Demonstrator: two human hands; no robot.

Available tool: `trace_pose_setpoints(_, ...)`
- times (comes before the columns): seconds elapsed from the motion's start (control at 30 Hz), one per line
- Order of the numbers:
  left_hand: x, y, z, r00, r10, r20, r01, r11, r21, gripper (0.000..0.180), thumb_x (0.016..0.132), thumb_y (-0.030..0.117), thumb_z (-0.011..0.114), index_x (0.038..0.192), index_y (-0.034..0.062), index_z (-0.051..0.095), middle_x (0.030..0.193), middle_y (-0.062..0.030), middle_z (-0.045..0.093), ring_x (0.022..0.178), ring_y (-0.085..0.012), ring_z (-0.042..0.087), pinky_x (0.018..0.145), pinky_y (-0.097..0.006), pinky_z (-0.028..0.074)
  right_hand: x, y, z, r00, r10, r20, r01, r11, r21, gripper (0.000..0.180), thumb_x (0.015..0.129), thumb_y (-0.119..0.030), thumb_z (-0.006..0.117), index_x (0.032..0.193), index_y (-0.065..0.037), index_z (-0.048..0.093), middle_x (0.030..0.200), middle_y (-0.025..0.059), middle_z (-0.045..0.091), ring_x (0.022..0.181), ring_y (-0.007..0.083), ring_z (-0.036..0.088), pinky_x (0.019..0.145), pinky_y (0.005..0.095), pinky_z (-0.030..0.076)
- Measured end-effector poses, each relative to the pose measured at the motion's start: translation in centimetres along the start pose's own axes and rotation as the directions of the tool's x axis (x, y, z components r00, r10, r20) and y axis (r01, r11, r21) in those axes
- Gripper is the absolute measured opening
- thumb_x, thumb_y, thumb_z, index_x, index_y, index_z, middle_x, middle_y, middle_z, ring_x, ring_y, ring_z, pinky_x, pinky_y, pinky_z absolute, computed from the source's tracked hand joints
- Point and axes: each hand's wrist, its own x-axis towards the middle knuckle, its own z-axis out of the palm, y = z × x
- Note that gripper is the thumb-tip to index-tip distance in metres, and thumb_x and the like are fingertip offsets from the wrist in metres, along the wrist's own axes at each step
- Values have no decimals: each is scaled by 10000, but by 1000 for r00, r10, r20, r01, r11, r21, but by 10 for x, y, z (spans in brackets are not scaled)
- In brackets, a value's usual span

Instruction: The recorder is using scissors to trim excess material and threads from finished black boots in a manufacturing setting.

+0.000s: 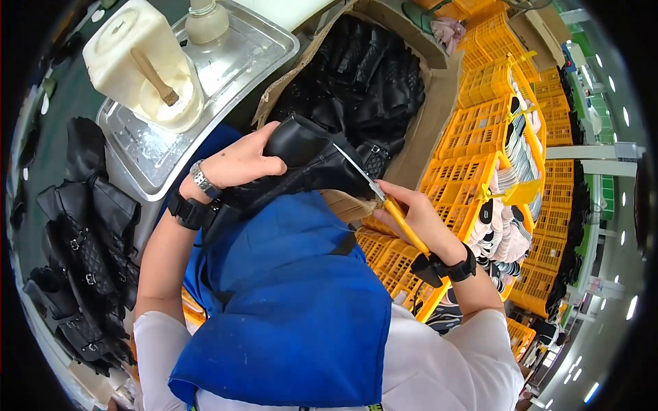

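My left hand (240, 161) is closed on a black leather boot upper (301, 147), with the thumb on its near side and part of the fingers hidden behind it. The upper lies across my lap, over a blue apron (295, 274). In my right hand (418, 216) is a yellow-handled tool (406, 226) with a narrow metal blade. Its blade rests along the right part of the black leather, pointing up and left. I cannot make out exactly what kind of tool it is.
An open cardboard box (428, 130) full of black boot uppers stands ahead. At upper left, a metal tray (247, 51) carries a white jug (130, 55) with a brush and a bottle (205, 20). Buckled uppers (89, 253) lie left. Yellow crates (473, 130) are stacked right.
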Motion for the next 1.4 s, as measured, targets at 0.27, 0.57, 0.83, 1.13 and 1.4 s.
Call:
trace_pose_setpoints(0.27,4,-6,-7,994,-77,79,84,992,-89,645,704,110,542,1307,-1,340,1126,-25,482,997,-94,432,876,-215,358,-8,1,2,992,124,34,-125,992,35,444,768,-82,670,1184,-15,528,916,155,637,784,102,559,749,251,455)
trace_pose_setpoints(0.57,2,-1,3,998,-2,58,7,996,-89,544,718,179,575,1204,-4,411,929,-32,520,812,-96,473,696,-229,412,-3,4,10,999,-23,-40,28,991,133,499,780,-85,657,1243,-35,478,960,125,621,879,91,545,814,251,438)
trace_pose_setpoints(0.83,3,-7,-2,998,-47,31,50,995,-92,538,724,176,582,1201,-5,411,901,-23,506,780,-78,458,662,-210,400,-9,6,3,990,109,86,-120,983,141,520,789,-82,648,1269,-40,452,885,90,582,791,95,472,775,237,423)
trace_pose_setpoints(1.13,2,-5,0,999,46,6,-45,995,-93,544,713,174,575,1196,-17,410,933,-39,510,806,-101,468,693,-223,407,-12,7,7,998,-53,-45,54,998,12,535,762,-55,650,1264,-70,467,888,134,589,771,165,551,730,273,444)
trace_pose_setpoints(1.4,-3,2,2,1000,0,3,0,998,-60,549,710,184,582,1192,-15,412,927,-47,514,811,-104,470,704,-229,407,-8,0,15,997,12,-74,-21,994,-110,490,781,6,620,1246,-58,480,1001,88,604,860,85,516,790,237,433)
